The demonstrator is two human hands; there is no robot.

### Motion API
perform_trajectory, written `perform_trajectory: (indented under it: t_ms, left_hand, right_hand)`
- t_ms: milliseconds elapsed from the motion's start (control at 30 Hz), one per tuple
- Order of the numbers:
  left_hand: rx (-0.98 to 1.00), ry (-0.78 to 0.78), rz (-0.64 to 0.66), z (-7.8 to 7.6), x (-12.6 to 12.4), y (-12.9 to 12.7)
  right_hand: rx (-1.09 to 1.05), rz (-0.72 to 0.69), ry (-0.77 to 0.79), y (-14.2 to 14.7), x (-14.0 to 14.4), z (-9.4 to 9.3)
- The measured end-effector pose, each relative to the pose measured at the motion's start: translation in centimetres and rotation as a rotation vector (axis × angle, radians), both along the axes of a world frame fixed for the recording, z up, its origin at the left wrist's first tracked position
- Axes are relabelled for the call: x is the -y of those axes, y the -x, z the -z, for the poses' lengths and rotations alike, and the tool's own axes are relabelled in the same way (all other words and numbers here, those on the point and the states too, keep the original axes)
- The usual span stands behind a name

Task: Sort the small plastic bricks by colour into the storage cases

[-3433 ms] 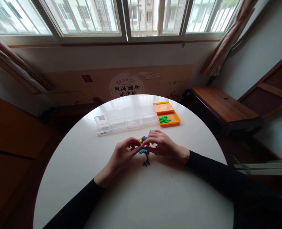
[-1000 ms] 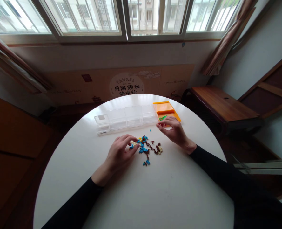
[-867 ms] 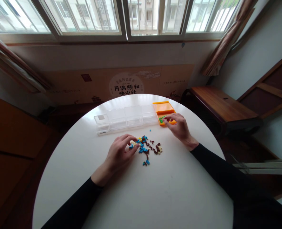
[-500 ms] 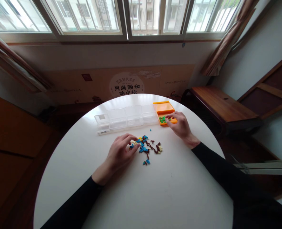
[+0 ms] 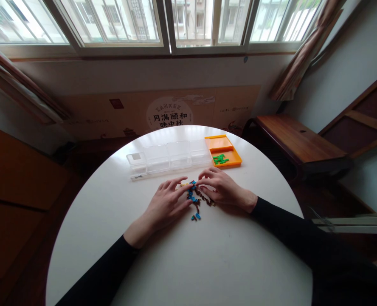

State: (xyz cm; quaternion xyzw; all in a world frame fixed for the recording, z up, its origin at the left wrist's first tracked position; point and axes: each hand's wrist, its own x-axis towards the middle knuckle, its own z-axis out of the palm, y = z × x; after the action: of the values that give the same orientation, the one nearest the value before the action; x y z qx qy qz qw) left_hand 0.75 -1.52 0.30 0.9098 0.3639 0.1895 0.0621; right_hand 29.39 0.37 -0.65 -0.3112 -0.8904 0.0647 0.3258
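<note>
A loose pile of small blue, brown, yellow and cream building bricks (image 5: 193, 199) lies on the white round table (image 5: 188, 263). My left hand (image 5: 164, 202) rests at the pile's left side, fingers spread, its index fingertip reaching in among the bricks. From the right, my right hand (image 5: 222, 187) reaches over the pile with its fingers apart and bent, the fingertips at the blue bricks. Part of the pile is hidden under both hands. Behind my right hand stands an open orange box (image 5: 236, 158), with several green bricks (image 5: 220, 159) in its front tray.
A row of clear plastic compartment boxes (image 5: 169, 157) stands left of the orange box, lids up. Beyond the table's far edge is a printed cardboard panel (image 5: 125, 114) below the window. A wooden bench (image 5: 299, 136) stands at the right.
My right hand has moved from the orange box, left and nearer, to the brick pile. My left hand has shifted slightly right, its fingers stretching further over the bricks.
</note>
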Motion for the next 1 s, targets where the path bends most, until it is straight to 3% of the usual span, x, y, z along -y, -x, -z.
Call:
perform_trajectory:
  t_ms: [1000]
  left_hand:
    - [0.019, -0.026, -0.045, -0.22, 0.06, -0.27]
  right_hand:
    - [0.004, 0.087, 0.005, 0.77, 0.44, 0.25]
